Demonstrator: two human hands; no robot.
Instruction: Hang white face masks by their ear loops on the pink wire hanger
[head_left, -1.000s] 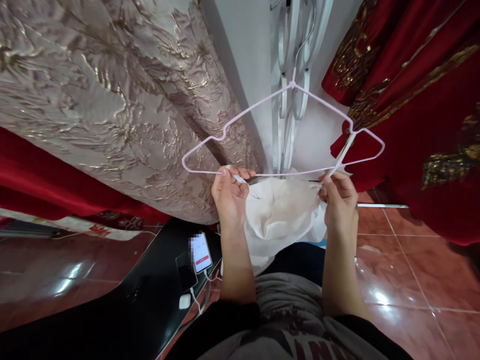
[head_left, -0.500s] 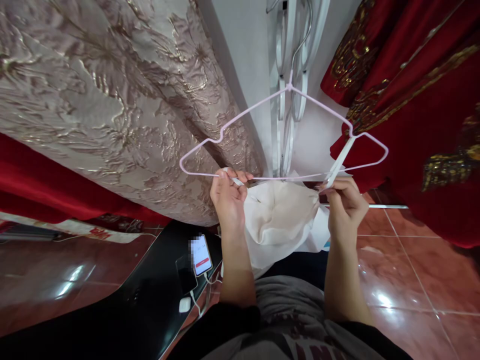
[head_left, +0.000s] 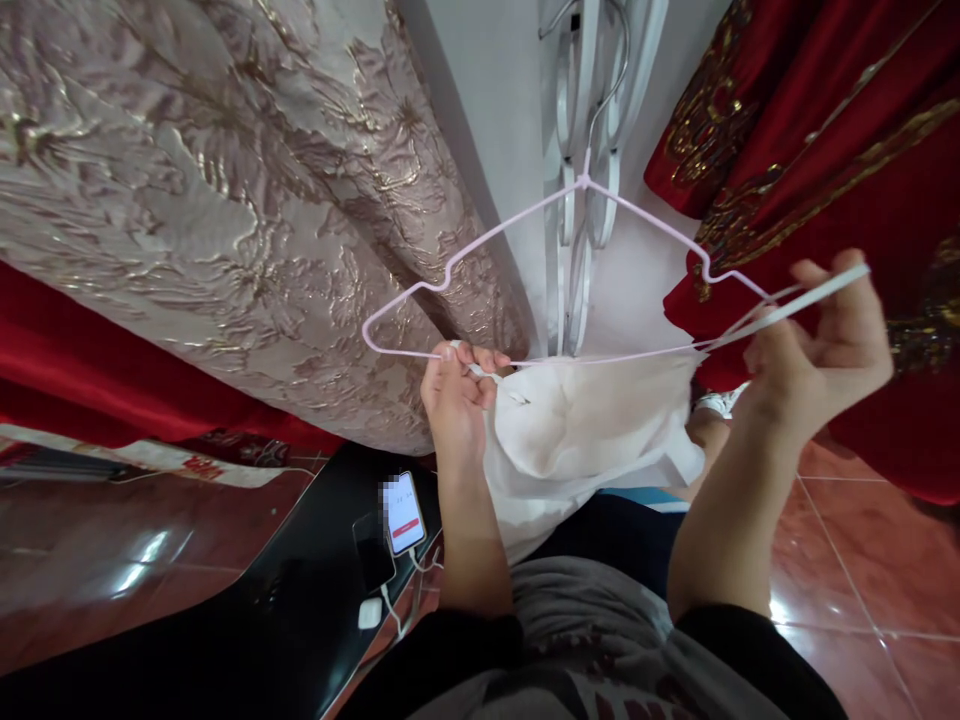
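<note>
A pink hanger point(head_left: 517, 217) hangs by its metal hook in front of a white stand. My left hand point(head_left: 459, 395) is closed around the hanger's bottom bar and a white strap at the left. White fabric point(head_left: 592, 420) hangs below the bar between my arms. At the right, my right hand point(head_left: 825, 340) holds a white strap point(head_left: 814, 298) stretched outward past the hanger's right end, looped over the fingers and pinched near the thumb. The strap runs back to the garment by the bar.
Textured beige fabric point(head_left: 247, 230) hangs at the left, red embroidered cloth point(head_left: 817, 200) at the right. Two phones, one lit point(head_left: 403, 512), and a white case point(head_left: 369, 613) lie on a black surface point(head_left: 225, 620). White curved hooks point(head_left: 566, 210) stand behind the hanger.
My right hand has moved right and up, pulling the strap from the hanger's notch out past its right end. The white fabric has stretched rightward. My left hand keeps its grip.
</note>
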